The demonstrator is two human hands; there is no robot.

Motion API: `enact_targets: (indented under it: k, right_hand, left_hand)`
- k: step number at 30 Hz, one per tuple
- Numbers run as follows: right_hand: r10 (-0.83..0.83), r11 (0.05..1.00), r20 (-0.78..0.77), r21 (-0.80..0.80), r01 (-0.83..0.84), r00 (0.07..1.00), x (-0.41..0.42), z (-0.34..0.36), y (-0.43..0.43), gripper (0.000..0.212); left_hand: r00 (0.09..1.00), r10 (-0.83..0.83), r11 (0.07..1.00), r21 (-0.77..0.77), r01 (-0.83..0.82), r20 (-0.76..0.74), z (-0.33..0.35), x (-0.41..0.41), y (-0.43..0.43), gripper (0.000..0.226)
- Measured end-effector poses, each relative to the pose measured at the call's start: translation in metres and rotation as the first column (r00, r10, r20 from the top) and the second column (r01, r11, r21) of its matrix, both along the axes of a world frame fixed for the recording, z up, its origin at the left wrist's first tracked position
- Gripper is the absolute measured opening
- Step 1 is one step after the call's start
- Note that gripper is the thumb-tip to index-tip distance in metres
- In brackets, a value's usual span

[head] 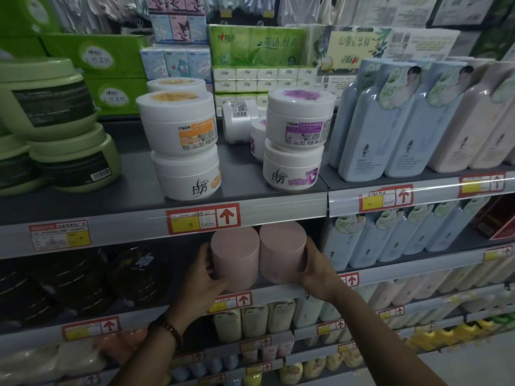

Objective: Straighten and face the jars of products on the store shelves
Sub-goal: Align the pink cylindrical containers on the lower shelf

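Note:
Two pink cylindrical jars stand side by side at the front of the second shelf. My left hand (pixel 204 277) grips the left pink jar (pixel 235 260) from its left side, fingers curled under it. My right hand (pixel 315 270) grips the right pink jar (pixel 281 250) from its right side. On the shelf above, white jars with orange labels (pixel 181 146) are stacked in twos, as are white jars with purple labels (pixel 296 140). One white jar (pixel 238 121) lies on its side behind them.
Green jars (pixel 55 129) are stacked at the upper left. Pale blue and pink bottles (pixel 412 121) fill the upper right. Black round tins (pixel 83 277) sit left of the pink jars. Grey shelf edges (pixel 278 213) carry red price tags. Tissue packs stand behind.

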State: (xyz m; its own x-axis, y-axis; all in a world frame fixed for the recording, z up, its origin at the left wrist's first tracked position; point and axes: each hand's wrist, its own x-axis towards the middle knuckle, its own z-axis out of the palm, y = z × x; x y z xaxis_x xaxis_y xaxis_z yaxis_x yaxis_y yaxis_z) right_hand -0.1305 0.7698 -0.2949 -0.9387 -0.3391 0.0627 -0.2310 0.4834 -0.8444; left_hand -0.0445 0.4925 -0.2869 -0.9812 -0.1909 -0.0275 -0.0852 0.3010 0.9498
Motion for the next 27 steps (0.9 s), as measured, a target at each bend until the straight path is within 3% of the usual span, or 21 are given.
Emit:
enact_targets:
  k: [6, 9, 14, 18, 23, 27]
  right_hand:
    - [-0.029, 0.997, -0.050, -0.067, 0.025, 0.998, 0.014, 0.005, -0.002, 0.106]
    - [-0.072, 0.987, -0.095, -0.150, 0.058, 0.993, 0.027, 0.013, -0.001, 0.096]
    - [-0.196, 0.962, -0.168, -0.224, 0.156, 0.966, 0.051, 0.034, 0.001, 0.075]
    - [-0.275, 0.933, -0.170, -0.285, 0.220, 0.946, 0.075, 0.069, 0.005, 0.052]
    - [-0.241, 0.930, -0.181, -0.325, 0.174, 0.953, 0.093, 0.106, 0.014, 0.028]
    - [-0.217, 0.912, -0.151, -0.384, 0.145, 0.964, 0.099, 0.127, 0.022, 0.031]
  left_hand:
    - [0.999, 0.039, 0.999, 0.030, -0.039, -0.003, 0.005, 0.010, 0.008, 0.100]
    - [0.996, 0.082, 0.995, 0.066, -0.080, -0.030, 0.010, 0.024, 0.017, 0.099]
    - [0.979, 0.189, 0.981, -0.031, -0.192, -0.077, 0.033, 0.044, 0.038, 0.069]
    - [0.989, 0.138, 0.989, -0.043, -0.140, -0.050, 0.062, 0.058, 0.056, 0.043]
    - [0.996, 0.041, 0.998, -0.039, -0.045, -0.080, 0.110, 0.071, 0.077, 0.029]
    - [0.985, 0.021, 1.000, 0.004, -0.021, -0.170, 0.147, 0.076, 0.091, 0.034]
